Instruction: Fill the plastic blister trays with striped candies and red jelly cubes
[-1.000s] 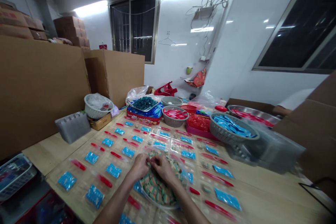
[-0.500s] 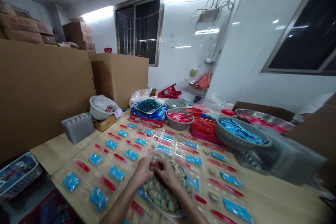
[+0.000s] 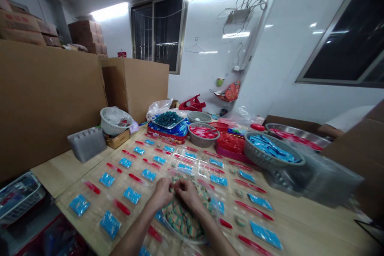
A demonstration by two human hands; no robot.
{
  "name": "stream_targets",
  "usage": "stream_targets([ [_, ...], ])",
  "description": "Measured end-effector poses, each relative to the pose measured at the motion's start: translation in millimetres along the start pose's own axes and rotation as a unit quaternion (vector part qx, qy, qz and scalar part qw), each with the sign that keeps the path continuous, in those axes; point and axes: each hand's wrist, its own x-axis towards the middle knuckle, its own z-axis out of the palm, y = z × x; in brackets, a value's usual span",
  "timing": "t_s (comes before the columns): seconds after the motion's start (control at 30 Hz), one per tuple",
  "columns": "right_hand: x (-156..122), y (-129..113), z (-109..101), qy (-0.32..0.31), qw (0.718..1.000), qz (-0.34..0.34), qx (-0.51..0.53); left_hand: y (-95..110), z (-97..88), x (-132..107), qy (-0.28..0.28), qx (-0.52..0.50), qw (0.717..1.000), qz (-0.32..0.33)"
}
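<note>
A round clear bowl point(image 3: 180, 237) stands on the table, heaped with small striped pieces point(image 3: 187, 220) in green, pink and tan. Above its far left part, my left hand point(image 3: 163, 192) and my right hand point(image 3: 187, 193) meet, fingertips pinched close together. Whatever lies between the fingers is too small and covered to name. Around the bowl lie rows of clear plastic trays, many holding a blue packet point(image 3: 132, 195) and a red pen-like stick point(image 3: 122, 207). Some trays on the right also hold a striped piece point(image 3: 240, 220).
Beyond the trays stand a grey basket of blue packets point(image 3: 274, 150), a basket of pink packets point(image 3: 203, 135) and a tray of dark teal pieces point(image 3: 168, 119). Clear plastic boxes point(image 3: 327, 178) stack at right. Another person's arm point(image 3: 330, 130) shows behind a cardboard sheet point(image 3: 357, 160).
My hands stay pinched together over the bowl with only a slight shift. The view has turned a little, and another person's arm has come into sight at the right.
</note>
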Motion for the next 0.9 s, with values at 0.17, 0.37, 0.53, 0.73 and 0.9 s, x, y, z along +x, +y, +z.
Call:
stream_targets([
  [0.17, -5.0, -3.1, -3.3, -0.008, 1.000, -0.009, 0.011, 0.7, -1.8, -0.4, -0.003, 0.007, 1.000, 0.008],
  [0.37, -13.8, -11.4, -6.5, -0.004, 0.997, -0.063, -0.054, 2.5, -3.6, 0.1, -0.009, -0.001, 1.000, 0.014],
  [0.53, -15.2, -12.6, -4.8, 0.002, 0.991, -0.098, -0.094, 3.4, -3.9, 0.3, -0.002, -0.017, 1.000, 0.006],
  [0.73, -19.2, -22.1, -9.6, -0.010, 0.984, -0.119, -0.130, 6.5, -7.7, -0.7, -0.014, -0.058, 0.998, -0.001],
  [0.9, -20.8, -31.0, -18.6, -0.046, 0.978, -0.132, -0.153, 5.7, -9.4, -2.2, -0.018, -0.109, 0.994, -0.014],
])
